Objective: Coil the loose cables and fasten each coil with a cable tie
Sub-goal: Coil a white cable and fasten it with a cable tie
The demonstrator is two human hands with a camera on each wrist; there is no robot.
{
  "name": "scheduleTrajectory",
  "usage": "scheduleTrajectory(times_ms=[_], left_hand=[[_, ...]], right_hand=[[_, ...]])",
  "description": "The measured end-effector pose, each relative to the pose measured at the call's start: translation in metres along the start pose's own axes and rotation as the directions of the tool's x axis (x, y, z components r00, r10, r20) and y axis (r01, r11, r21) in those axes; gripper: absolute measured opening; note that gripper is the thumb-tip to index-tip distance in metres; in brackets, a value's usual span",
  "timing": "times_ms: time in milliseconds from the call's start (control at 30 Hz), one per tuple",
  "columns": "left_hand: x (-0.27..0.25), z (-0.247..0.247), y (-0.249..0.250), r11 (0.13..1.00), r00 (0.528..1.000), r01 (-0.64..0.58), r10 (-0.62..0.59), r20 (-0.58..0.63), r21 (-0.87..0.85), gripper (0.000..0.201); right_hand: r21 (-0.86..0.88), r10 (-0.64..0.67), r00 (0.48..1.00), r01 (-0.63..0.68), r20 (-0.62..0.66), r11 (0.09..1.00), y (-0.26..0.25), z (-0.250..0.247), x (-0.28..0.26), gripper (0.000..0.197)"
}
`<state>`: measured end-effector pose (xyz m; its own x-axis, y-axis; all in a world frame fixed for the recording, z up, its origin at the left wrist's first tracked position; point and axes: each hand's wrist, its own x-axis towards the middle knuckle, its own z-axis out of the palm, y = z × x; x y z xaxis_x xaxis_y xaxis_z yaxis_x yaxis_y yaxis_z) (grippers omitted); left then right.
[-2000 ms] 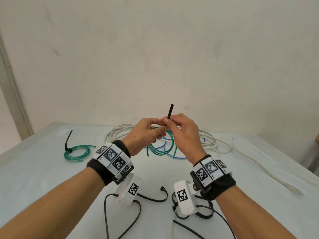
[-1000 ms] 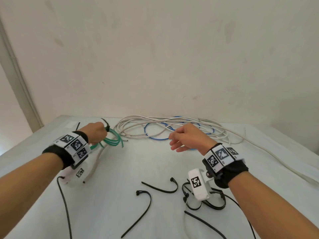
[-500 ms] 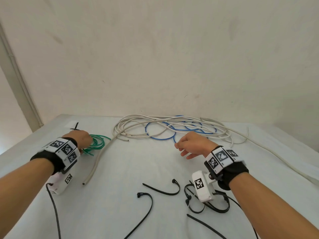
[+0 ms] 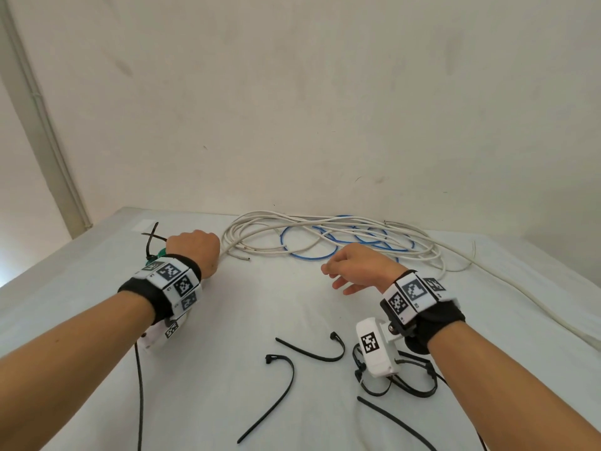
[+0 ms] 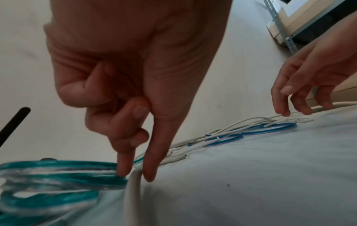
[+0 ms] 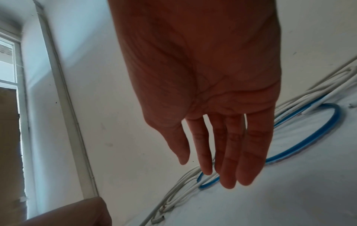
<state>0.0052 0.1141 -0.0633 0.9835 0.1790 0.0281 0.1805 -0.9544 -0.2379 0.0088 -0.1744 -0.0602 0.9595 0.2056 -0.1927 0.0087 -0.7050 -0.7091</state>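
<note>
- On both your wrists sit white bands [image 4: 177, 281] printed with black-and-white square marker codes; no readable words or brand names show on them.
- At far left, your left hand [image 4: 194, 252] reaches down to the table [image 4: 227, 320] with index finger and thumb extended, the other fingers curled in.
- Its fingertips [image 5: 121, 171] touch the edge of the green coil [image 5: 58, 172] and stand either side of a white cable [image 5: 133, 191]; you cannot tell if they pinch it.
- A black cable tie [image 4: 151, 240] sticks up from that coil, just beyond the hand.
- Near the table's front edge, loose black ties [image 4: 312, 351] lie between your forearms.
- Against the far wall, the white cable bundle [image 4: 292, 222] sprawls tangled over the blue cable [image 4: 305, 255].
- At right, your right hand [image 4: 356, 266] hovers palm down, fingers [image 6: 228, 160] relaxed and nearly straight, grasping nothing, just above the near edge of the blue and white loops.
</note>
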Motion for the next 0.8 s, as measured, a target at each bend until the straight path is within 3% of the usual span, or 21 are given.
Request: scheduleTrajectory(times_ms=[100, 167, 267, 367, 433, 500, 600, 700, 800], left_hand=[[0.000, 0.000, -0.004, 0.995, 0.999, -0.001, 0.006, 0.053, -0.096, 0.008], [0.004, -0.002, -0.006, 0.935, 0.989, 0.045, 0.008, 0.149, -0.352, 0.011], [0.004, -0.016, 0.001, 0.650, 0.957, 0.141, 0.105, 0.271, -0.747, 0.029], [-0.004, -0.034, 0.014, 0.239, 0.910, 0.257, 0.266, 0.318, -0.936, 0.027], [-0.008, -0.041, 0.024, 0.029, 0.896, 0.315, 0.322, 0.307, -0.949, 0.024], [-0.012, -0.046, 0.034, -0.148, 0.889, 0.362, 0.351, 0.294, -0.920, 0.019], [-0.014, -0.054, 0.046, -0.397, 0.889, 0.404, 0.383, 0.251, -0.824, 0.012], [-0.016, -0.060, 0.057, -0.465, 0.882, 0.426, 0.404, 0.242, -0.776, 0.013], [-0.018, -0.065, 0.067, -0.503, 0.896, 0.407, 0.383, 0.225, -0.762, 0.015]], right_hand=[[-0.004, -0.013, 1.000, 0.013, 0.007, 1.000, -0.003, 0.000, -0.005, 0.028], [0.004, -0.030, 0.999, 0.030, 0.019, 1.000, -0.005, 0.001, -0.008, 0.027], [0.062, -0.074, 0.995, 0.070, 0.068, 0.996, -0.012, 0.004, -0.016, 0.030], [0.210, -0.139, 0.978, 0.105, 0.156, 0.972, -0.026, 0.010, -0.029, 0.046], [0.364, -0.177, 0.961, 0.090, 0.212, 0.927, -0.037, 0.011, -0.036, 0.053], [0.560, -0.247, 0.946, 0.090, 0.211, 0.824, -0.044, 0.008, -0.042, 0.053], [0.736, -0.381, 0.923, 0.221, 0.054, 0.640, -0.047, 0.001, -0.044, 0.038], [0.727, -0.419, 0.892, 0.398, -0.166, 0.560, -0.044, -0.005, -0.043, 0.015], [0.745, -0.405, 0.863, 0.479, -0.302, 0.465, -0.042, -0.012, -0.045, 0.017]])
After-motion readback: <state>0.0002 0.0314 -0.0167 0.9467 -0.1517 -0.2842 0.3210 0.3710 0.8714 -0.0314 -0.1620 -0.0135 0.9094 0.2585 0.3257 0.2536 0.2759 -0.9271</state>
